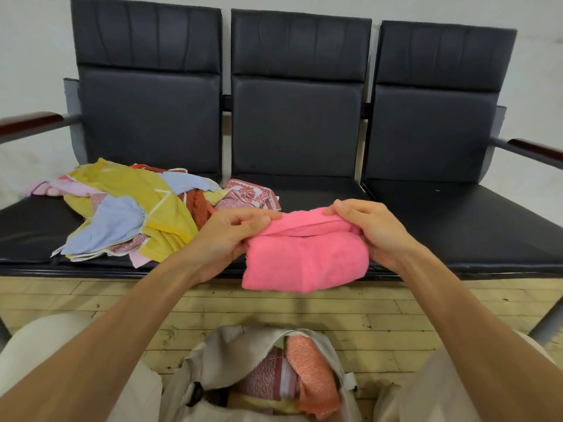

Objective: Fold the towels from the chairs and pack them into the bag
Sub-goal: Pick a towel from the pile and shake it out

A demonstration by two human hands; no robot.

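A folded pink towel (304,260) hangs in the air over the front edge of the middle seat. My left hand (225,236) pinches its upper left corner, and my right hand (371,229) grips its upper right end. A loose heap of towels (137,214), yellow, light blue, pink, red and patterned, lies on the left seat. Between my knees on the floor stands the beige bag (231,348), unzipped. Inside it I see an orange towel (313,376) and a red patterned towel (268,376).
A row of three black padded chairs (298,126) stands against the white wall, with wooden armrests (33,120) at both ends. The right seat (457,220) is bare. A wood plank floor (380,312) runs under the chairs.
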